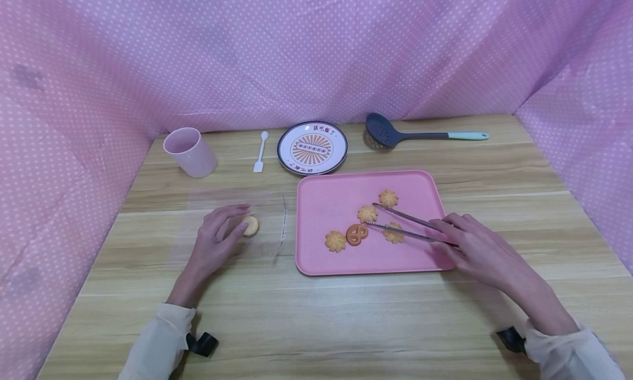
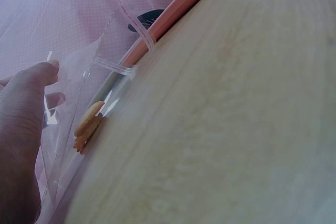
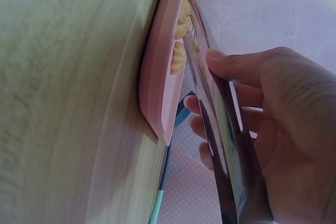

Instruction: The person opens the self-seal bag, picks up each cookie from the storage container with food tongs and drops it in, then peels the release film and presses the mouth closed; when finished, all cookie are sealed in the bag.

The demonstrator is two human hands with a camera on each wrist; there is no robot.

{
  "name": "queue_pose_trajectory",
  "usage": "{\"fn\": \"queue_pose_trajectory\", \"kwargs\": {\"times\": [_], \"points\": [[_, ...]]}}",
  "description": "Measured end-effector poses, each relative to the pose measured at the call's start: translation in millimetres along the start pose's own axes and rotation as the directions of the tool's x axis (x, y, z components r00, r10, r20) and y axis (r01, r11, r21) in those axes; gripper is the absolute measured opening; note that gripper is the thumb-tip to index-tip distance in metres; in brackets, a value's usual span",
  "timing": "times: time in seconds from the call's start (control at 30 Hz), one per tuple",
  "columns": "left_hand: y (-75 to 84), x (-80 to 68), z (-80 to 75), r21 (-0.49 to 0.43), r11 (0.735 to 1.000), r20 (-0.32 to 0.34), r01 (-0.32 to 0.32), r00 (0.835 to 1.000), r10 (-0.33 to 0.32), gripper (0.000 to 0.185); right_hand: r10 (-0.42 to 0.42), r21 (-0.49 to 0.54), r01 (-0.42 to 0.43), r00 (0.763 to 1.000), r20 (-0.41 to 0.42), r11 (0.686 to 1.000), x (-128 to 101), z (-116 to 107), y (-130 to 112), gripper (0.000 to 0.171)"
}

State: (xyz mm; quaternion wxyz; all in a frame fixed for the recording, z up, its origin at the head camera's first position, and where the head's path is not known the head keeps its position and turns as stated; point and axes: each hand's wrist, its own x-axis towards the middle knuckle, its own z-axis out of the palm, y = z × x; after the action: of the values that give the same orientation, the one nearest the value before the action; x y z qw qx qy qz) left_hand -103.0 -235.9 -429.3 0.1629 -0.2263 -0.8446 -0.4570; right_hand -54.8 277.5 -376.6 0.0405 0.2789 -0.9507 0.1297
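On the counter [image 1: 346, 314] sits a pink tray [image 1: 321, 248] of cookies. The right hand [image 1: 475, 245] grips metal tongs [image 1: 405, 226], tips parted around a flower cookie [image 1: 367, 213]. The left hand [image 1: 215, 240], fingers relaxed, rests on a clear bag [image 1: 222, 204] beside the round cookie [image 1: 250, 226] inside.

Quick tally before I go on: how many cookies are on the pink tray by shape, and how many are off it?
Flower-shaped cookies on the pink tray: 4
Pretzel-shaped cookie on the tray: 1
Round cookie off the tray, in the clear bag by the left hand: 1
Total: 6 cookies
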Motion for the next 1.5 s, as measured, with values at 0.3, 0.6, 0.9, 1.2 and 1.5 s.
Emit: {"fn": "queue_pose_trajectory", "kwargs": {"times": [0.3,0.6,0.9,1.2,1.5], "points": [[1.1,-0.6,-0.3,0.018,1.0,0.007,0.006,1.0,-0.006,0.028,0.039,0.014,-0.04,0.998,0.048,0.999,2.3,-0.5,-1.3,0.04],[0.8,-0.1,-0.4,0.009,1.0,0.011,0.009,1.0,-0.009,0.028,0.046,0.022,-0.048,0.996,0.073,0.999,3.8,-0.5,-1.9,0.04],[0.3,0.1,-0.1,0.008,1.0,0.006,-0.01,1.0,0.01,0.029,-0.014,0.017,0.013,0.999,0.038,1.0,6.6,3.0,-1.2,0.034],[0.0,0.3,0.0,0.013,1.0,0.009,0.004,1.0,-0.004,0.028,-0.026,0.009,0.026,0.999,-0.02,1.0,9.0,4.9,-1.3,0.032],[-0.2,0.1,0.1,0.008,1.0,0.006,0.005,1.0,-0.005,0.028,-0.04,0.01,0.041,0.997,-0.062,0.999,9.6,8.0,-0.2,0.033]]}}
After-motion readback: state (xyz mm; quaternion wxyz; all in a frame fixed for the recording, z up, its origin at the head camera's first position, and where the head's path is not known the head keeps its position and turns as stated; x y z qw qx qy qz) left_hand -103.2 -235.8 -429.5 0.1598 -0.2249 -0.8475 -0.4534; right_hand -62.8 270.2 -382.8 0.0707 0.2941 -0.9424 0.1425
